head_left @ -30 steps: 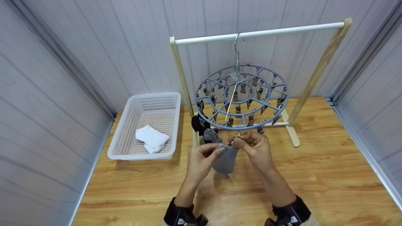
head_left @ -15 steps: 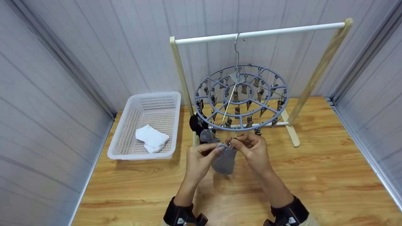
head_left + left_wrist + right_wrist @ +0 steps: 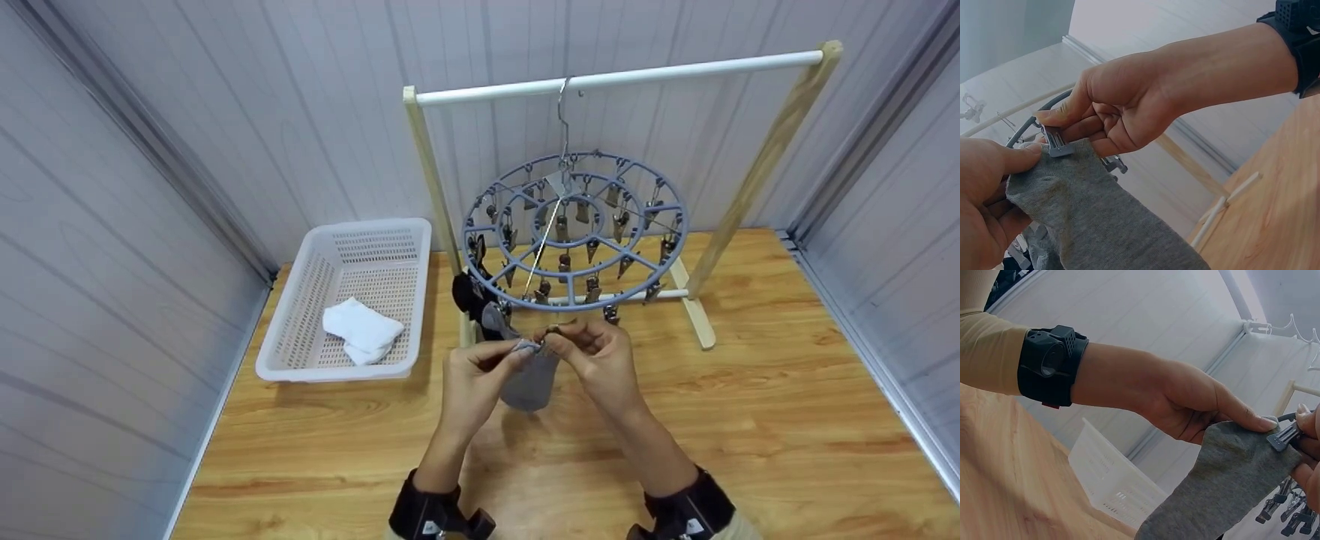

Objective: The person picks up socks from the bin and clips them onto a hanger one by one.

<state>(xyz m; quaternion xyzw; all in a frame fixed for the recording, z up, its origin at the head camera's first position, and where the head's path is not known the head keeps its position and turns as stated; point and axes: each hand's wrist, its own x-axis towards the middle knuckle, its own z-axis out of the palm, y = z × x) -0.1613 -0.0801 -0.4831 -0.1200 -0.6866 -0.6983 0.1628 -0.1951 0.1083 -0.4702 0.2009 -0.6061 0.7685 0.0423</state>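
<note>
My left hand (image 3: 476, 379) pinches the top edge of a grey sock (image 3: 529, 390) between thumb and fingers. The sock hangs down below the fingertips. With thumb and fingers, my right hand (image 3: 604, 367) holds a metal clip (image 3: 1058, 143) at its upper end. In both wrist views the clip's lower end lies over the sock's edge; whether it bites cannot be told. Above both hands is a round blue-grey clip hanger (image 3: 570, 306), its many clips dangling. On its left side hang black socks (image 3: 466, 294) and another grey sock (image 3: 495, 321).
The hanger hooks onto the white bar (image 3: 675, 73) of a rack with wooden posts (image 3: 765, 165). At left on the wooden table (image 3: 315, 450) stands a white basket (image 3: 330, 376) with white socks (image 3: 364, 330) inside. Panel walls close in the back and sides.
Both hands have drifted slightly left, and the right hand with the clip has come closer to the left fingertips. The hanger has turned a little. The basket has stayed put.
</note>
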